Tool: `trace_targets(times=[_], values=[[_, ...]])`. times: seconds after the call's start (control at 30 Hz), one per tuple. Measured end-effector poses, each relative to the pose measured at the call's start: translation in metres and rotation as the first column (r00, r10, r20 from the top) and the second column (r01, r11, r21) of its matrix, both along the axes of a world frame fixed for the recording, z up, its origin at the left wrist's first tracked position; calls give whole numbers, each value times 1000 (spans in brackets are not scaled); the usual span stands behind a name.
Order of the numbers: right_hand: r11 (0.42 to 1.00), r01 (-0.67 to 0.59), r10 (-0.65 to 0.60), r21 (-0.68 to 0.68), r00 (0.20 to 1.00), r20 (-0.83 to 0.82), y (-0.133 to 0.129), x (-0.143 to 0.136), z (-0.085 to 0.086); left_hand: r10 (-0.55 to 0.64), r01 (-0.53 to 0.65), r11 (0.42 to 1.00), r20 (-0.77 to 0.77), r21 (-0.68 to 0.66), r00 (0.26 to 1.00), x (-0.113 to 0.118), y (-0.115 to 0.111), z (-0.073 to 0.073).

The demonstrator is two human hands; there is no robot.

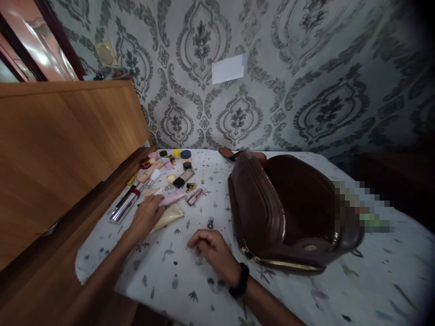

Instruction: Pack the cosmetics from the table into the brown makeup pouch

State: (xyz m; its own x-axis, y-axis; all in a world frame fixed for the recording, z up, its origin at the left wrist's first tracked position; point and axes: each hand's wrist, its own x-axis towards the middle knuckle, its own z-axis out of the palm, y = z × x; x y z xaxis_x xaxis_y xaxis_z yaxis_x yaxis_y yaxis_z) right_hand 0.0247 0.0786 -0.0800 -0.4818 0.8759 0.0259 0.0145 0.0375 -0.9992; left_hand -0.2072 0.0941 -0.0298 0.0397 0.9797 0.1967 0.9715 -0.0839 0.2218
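On the patterned white cloth, my left hand (147, 213) has its fingers on a pale pink tube (174, 197), beside a cream packet (170, 216). My right hand (215, 253), with a black band at the wrist, hovers over or rests on the cloth, its fingers curled; nothing shows in them. To its right lies a brown leather bag (258, 199), its zip open and its inside dark. A pink vial (195, 196) and a black-capped bottle (183, 178) lie beyond the left hand. Silver tubes (125, 204) are to its left.
Several small jars, among them a yellow one (176, 153) and a blue-lidded one (186, 155), stand near the wall. A wooden panel (74, 136) borders the left side. A small ring-like item (210, 222) lies mid-cloth. Partly blurred colored items (370, 217) lie right of the bag.
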Motion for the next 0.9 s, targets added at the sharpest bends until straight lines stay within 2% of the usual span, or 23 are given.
trace_targets(times=[0.13,0.3,0.47,0.57,0.67,0.77,0.9], values=[[997,9,-12,-82,999,-39,3,2,3,65,-61,990,31,-125,997,-14,10,-5],[994,10,-12,-109,1000,-16,4,3,3,165,-160,977,25,-142,986,-23,18,-15],[995,1,0,-103,1000,9,4,3,2,81,-80,996,21,-40,996,-31,24,-11],[996,-10,11,-86,1000,17,4,2,3,-39,40,999,-50,24,998,-34,43,-7],[997,-1,2,-73,1000,23,5,2,4,-104,105,995,-102,-2,989,-36,68,-10],[998,-3,5,-62,999,35,4,1,1,-82,79,996,-100,-31,992,-39,86,-17],[999,4,-2,-41,999,51,5,2,-5,-7,8,1000,-70,8,998,-43,99,-19]])
